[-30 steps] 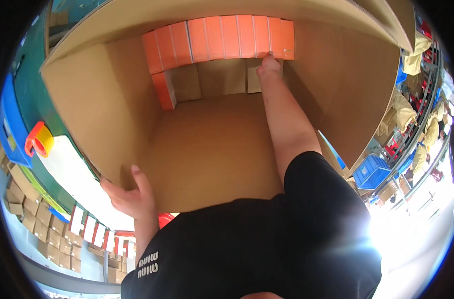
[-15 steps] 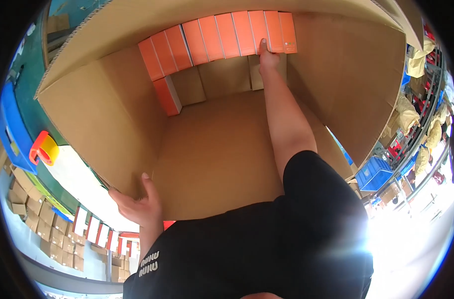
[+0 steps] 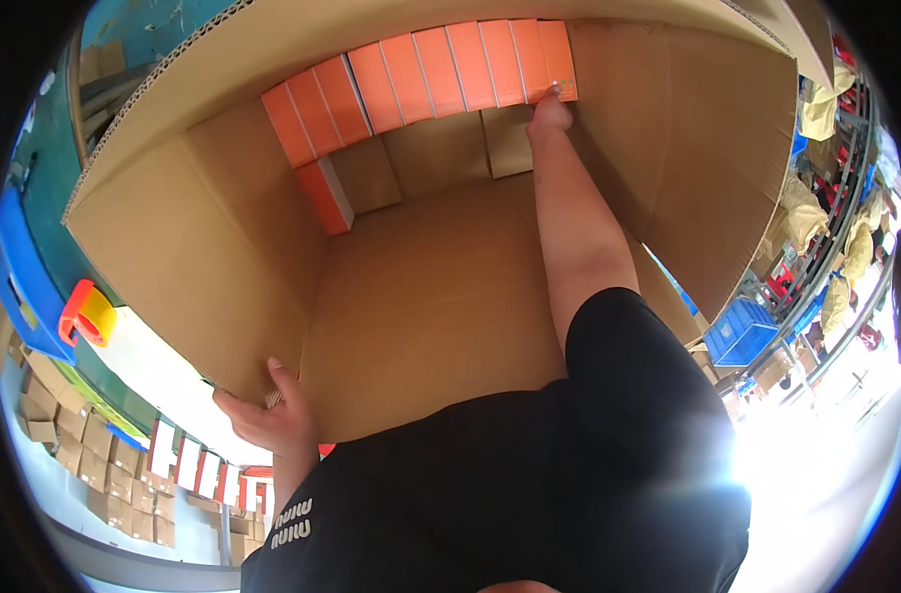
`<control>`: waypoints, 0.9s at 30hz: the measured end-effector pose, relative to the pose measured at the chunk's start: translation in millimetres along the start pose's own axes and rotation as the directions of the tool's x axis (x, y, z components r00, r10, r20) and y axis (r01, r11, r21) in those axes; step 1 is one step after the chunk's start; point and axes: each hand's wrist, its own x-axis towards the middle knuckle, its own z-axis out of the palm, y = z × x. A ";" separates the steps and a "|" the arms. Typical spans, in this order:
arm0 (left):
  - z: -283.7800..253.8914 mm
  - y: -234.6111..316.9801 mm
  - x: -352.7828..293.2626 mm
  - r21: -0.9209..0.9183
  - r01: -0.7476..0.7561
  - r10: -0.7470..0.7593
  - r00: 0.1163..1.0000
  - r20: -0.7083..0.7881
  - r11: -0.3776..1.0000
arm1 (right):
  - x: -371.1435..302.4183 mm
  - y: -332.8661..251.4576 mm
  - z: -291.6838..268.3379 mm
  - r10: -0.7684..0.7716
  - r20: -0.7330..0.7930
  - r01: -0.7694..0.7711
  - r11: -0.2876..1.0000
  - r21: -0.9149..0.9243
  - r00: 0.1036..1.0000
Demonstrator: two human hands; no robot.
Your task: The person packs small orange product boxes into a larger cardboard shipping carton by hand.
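A large brown cardboard carton (image 3: 426, 326) stands open in front of me. A row of several slim orange boxes (image 3: 440, 74) runs along its far side, set close together. Below the row's left end is another orange box (image 3: 322, 196) with a white side. My left hand (image 3: 277, 410) grips the carton's near left edge, thumb inside and fingers passing outside. Deep in the carton, my right hand (image 3: 551, 114) touches the lower edge of the row near its right end. Its thumb shows against an orange box, while its other fingers are mostly hidden.
Brown panels (image 3: 435, 153) show under the orange row. Left of the carton are a blue bin (image 3: 20, 277) and a red-and-yellow tape dispenser (image 3: 89, 314). Stacked brown cartons (image 3: 94, 465) stand beyond. At right, a blue crate (image 3: 739, 333) sits beside metal racks.
My right hand has moved rightward along the orange row to its end box. My left hand stays on the carton edge. The whole view has shifted slightly.
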 end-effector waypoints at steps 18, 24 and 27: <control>-4.1 5.6 4.6 -0.176 0.014 -0.014 1.000 0.005 0.984 | -8.6 48.6 -95.4 -0.302 0.400 0.496 0.404 -0.768 0.865; -16.7 4.0 15.7 -0.202 -0.079 0.096 0.993 0.075 0.976 | -40.3 110.4 -184.3 -0.034 0.396 0.394 0.202 -0.897 0.918; -17.1 15.1 21.4 -0.076 -0.098 0.108 0.984 0.143 0.992 | -32.6 115.5 -214.0 -0.025 0.417 0.415 0.166 -0.894 0.909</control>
